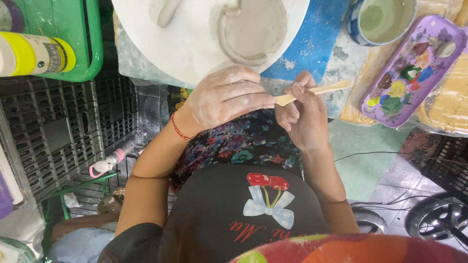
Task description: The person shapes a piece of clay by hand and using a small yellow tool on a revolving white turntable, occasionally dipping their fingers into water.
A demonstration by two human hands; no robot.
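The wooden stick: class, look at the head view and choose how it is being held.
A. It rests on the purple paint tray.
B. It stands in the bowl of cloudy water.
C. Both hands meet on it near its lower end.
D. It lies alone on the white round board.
C: the wooden stick is gripped by the right hand, with the clay-smeared left hand's fingertips on its lower end.

Person's own body: bare forearms, clay-smeared left hand and right hand, red cord bracelet at nine o'clock, floral garment, black apron.
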